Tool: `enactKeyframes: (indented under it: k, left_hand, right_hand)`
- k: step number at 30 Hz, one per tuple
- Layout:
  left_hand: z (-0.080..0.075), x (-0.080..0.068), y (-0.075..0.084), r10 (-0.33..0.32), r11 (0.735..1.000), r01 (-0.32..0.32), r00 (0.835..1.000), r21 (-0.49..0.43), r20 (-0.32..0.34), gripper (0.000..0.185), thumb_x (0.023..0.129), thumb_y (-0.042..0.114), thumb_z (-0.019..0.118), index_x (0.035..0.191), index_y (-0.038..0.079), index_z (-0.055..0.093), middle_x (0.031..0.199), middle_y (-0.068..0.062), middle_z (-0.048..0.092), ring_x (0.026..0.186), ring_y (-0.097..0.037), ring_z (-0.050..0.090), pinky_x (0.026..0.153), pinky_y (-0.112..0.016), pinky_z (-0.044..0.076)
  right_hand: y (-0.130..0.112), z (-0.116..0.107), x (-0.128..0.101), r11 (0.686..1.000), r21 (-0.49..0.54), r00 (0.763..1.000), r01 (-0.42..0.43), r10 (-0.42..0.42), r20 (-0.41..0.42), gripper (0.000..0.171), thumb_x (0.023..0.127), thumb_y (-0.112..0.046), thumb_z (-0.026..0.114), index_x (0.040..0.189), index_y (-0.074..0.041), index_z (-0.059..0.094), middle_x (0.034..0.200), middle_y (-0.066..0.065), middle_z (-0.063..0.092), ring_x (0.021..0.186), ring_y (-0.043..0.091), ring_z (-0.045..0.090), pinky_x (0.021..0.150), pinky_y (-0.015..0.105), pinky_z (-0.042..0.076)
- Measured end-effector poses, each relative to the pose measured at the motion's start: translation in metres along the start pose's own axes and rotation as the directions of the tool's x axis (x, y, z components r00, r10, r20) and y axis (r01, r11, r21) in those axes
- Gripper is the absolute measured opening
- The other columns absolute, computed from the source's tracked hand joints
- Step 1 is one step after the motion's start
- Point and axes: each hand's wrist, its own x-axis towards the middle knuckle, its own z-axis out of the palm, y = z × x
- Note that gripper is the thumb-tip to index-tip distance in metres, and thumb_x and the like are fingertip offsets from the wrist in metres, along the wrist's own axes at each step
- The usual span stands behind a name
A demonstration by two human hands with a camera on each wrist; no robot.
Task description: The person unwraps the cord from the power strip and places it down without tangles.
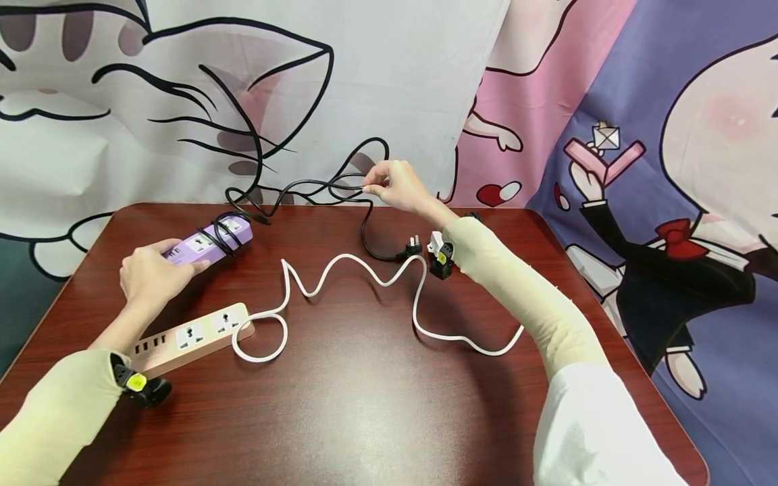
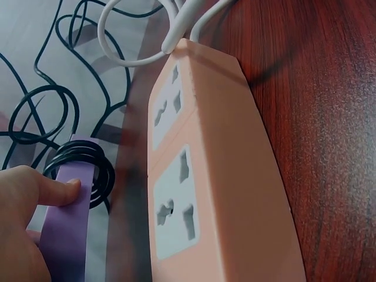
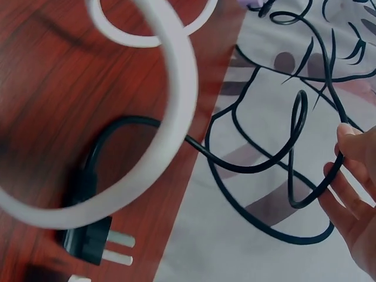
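Power strip in purple (image 1: 197,247) is at the back left of the worktop (image 1: 340,398), with the left hand (image 1: 152,273) holding it by its near end, so that end's mostly covered. Can't tell if it's raised or touching the wood. Black cable (image 1: 363,233) is looped round its far end, and the right hand (image 1: 398,183) has a narrow, pinching grip on a stretch further along. Loops by the backdrop (image 1: 389,81) are a pain to separate from its printed black lines. The black plug (image 1: 414,248) has its pins showing, though in the right wrist view a blurry white cord (image 1: 346,256) crosses it. That cord slips behind the right sleeve (image 1: 516,290). What looks like a white plug (image 1: 435,241) is half hidden by the wrist camera (image 1: 442,263). The peach power strip (image 1: 209,337) lies nearer, one end behind the left wrist.
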Motion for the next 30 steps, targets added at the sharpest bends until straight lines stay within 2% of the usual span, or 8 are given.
enactKeyframes:
  k: [4, 6, 11, 18, 26, 30]
  left_hand:
    - [-0.001, 0.000, -0.001, -0.004, 1.000, 0.004, 1.000, -0.004, -0.009, 0.065, 0.079, 0.042, 0.073, 0.131, 0.005, 0.057, 0.112, -0.033, 0.059, 0.097, -0.047, 0.048, 0.067, -0.045, 0.032]
    - [-0.002, 0.000, -0.001, -0.005, 1.000, 0.005, 1.000, -0.006, -0.016, 0.065, 0.079, 0.041, 0.073, 0.131, 0.005, 0.057, 0.112, -0.033, 0.059, 0.097, -0.047, 0.048, 0.067, -0.045, 0.032]
    - [-0.003, -0.001, 0.000, -0.002, 1.000, 0.002, 1.000, -0.012, -0.022, 0.065, 0.079, 0.041, 0.073, 0.131, 0.005, 0.057, 0.112, -0.033, 0.059, 0.098, -0.048, 0.047, 0.067, -0.046, 0.031]
    - [-0.002, -0.002, 0.002, 0.001, 1.000, -0.001, 0.999, -0.019, -0.032, 0.064, 0.079, 0.040, 0.073, 0.131, 0.006, 0.057, 0.113, -0.033, 0.059, 0.098, -0.048, 0.047, 0.068, -0.046, 0.031]
    - [-0.002, -0.002, 0.005, 0.004, 1.000, -0.005, 0.999, -0.029, -0.049, 0.062, 0.078, 0.037, 0.075, 0.129, 0.006, 0.059, 0.113, -0.033, 0.060, 0.098, -0.048, 0.048, 0.070, -0.049, 0.032]
    - [-0.001, -0.003, 0.008, 0.011, 0.999, -0.012, 0.999, -0.032, -0.047, 0.061, 0.078, 0.037, 0.074, 0.129, 0.005, 0.059, 0.113, -0.033, 0.061, 0.098, -0.049, 0.048, 0.071, -0.050, 0.032]
  right_hand:
    - [0.005, 0.002, -0.001, 0.999, -0.035, 1.000, 0.003, -0.003, 0.027, 0.008, 0.087, -0.012, 0.070, 0.091, -0.006, 0.074, 0.090, 0.007, 0.074, 0.081, 0.016, 0.064, 0.078, 0.030, 0.051]
    - [0.009, 0.003, 0.000, 0.998, -0.055, 0.999, 0.012, -0.009, 0.046, 0.009, 0.087, -0.011, 0.070, 0.093, -0.005, 0.073, 0.093, 0.008, 0.073, 0.086, 0.018, 0.066, 0.085, 0.033, 0.050]
    - [0.017, 0.005, 0.001, 0.991, -0.129, 0.995, 0.042, -0.029, 0.097, 0.011, 0.087, -0.013, 0.070, 0.096, -0.007, 0.073, 0.098, 0.007, 0.073, 0.097, 0.020, 0.065, 0.092, 0.036, 0.047]
    - [0.025, 0.008, 0.002, 0.963, -0.259, 0.984, 0.078, -0.033, 0.176, 0.008, 0.087, -0.015, 0.070, 0.094, -0.012, 0.073, 0.101, 0.002, 0.073, 0.099, 0.018, 0.065, 0.090, 0.036, 0.047]
    - [0.034, 0.018, -0.002, 0.935, -0.339, 0.959, 0.104, -0.003, 0.283, 0.008, 0.086, -0.015, 0.071, 0.094, -0.014, 0.072, 0.097, 0.001, 0.072, 0.094, 0.018, 0.066, 0.086, 0.036, 0.049]
    - [0.037, 0.025, -0.003, 0.924, -0.364, 0.953, 0.115, 0.001, 0.303, 0.007, 0.087, -0.014, 0.069, 0.093, -0.016, 0.071, 0.096, 0.000, 0.073, 0.094, 0.017, 0.066, 0.085, 0.038, 0.050]
